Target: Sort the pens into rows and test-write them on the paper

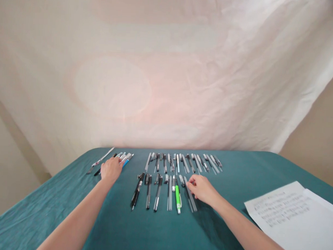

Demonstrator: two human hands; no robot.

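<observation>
My left hand (111,169) rests over a small pile of pens at the left, its fingers bent down among them and the fingertips hidden. A blue pen (127,161) sticks out to the right of that hand. My right hand (201,188) is closed in a pinch at the upper part of a clear pen barrel (190,197), the last item of the front row. To its left lie a bright green pen (177,199), a clear barrel with a thin refill (170,194), and several black and clear pens, including a black pen (136,193).
Behind runs a longer row of dismantled pens, with clear barrels (185,164), caps and refills side by side. A white pen (103,157) lies at the far left. Handwritten paper sheets (291,220) lie at the right on the green tablecloth (151,234).
</observation>
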